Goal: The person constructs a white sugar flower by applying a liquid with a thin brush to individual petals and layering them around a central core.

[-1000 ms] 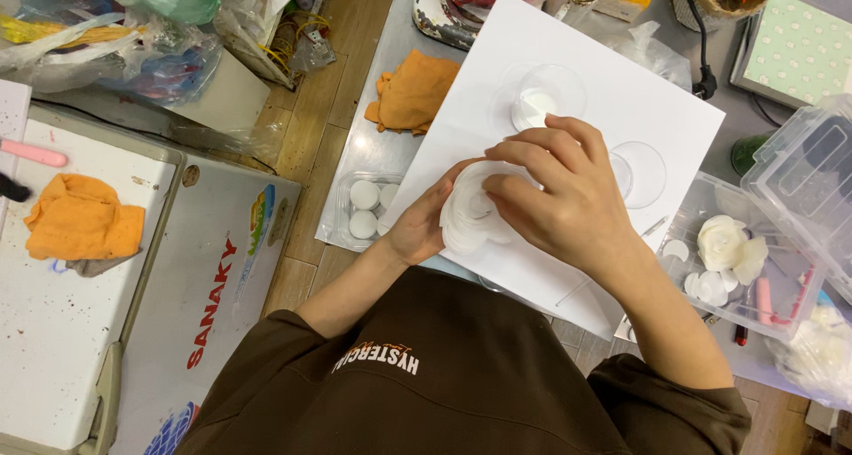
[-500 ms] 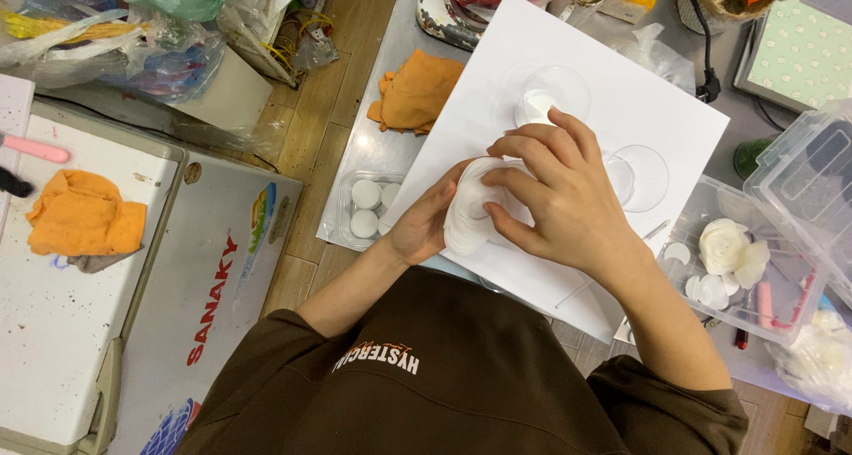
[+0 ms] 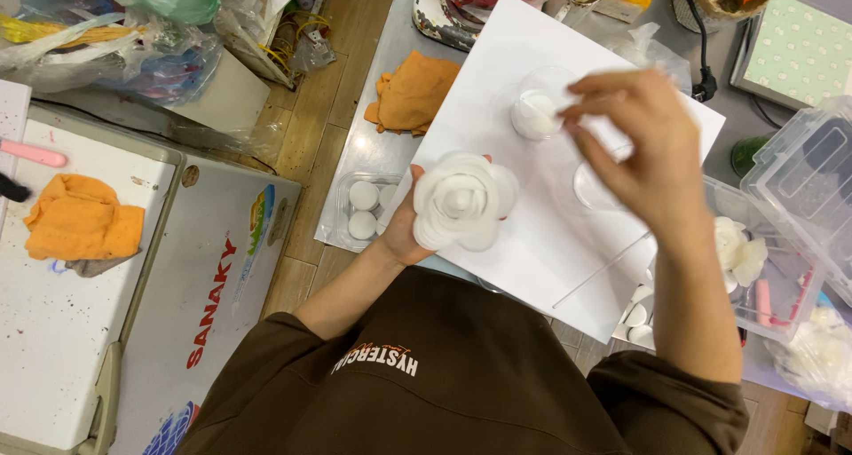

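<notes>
My left hand point(image 3: 404, 229) holds a white layered flower point(image 3: 463, 200) from below, above the near left part of a white sheet point(image 3: 532, 233). My right hand point(image 3: 635, 153) is lifted off the flower and hovers farther back over the sheet, fingertips pinched together next to a small clear cup point(image 3: 537, 109) with white material in it. I cannot tell whether the fingers hold anything. A second clear round lid point(image 3: 590, 187) lies on the sheet under that hand.
An orange cloth point(image 3: 413, 91) and a clear tray of white discs point(image 3: 364, 211) lie left of the sheet. Clear plastic boxes point(image 3: 799, 189) with white petals stand at the right. A white chest point(image 3: 133, 269) with another orange cloth point(image 3: 80, 220) is at the left.
My right hand has left the flower and moved up and back toward the small cup. The flower, uncovered, stays in my left hand.
</notes>
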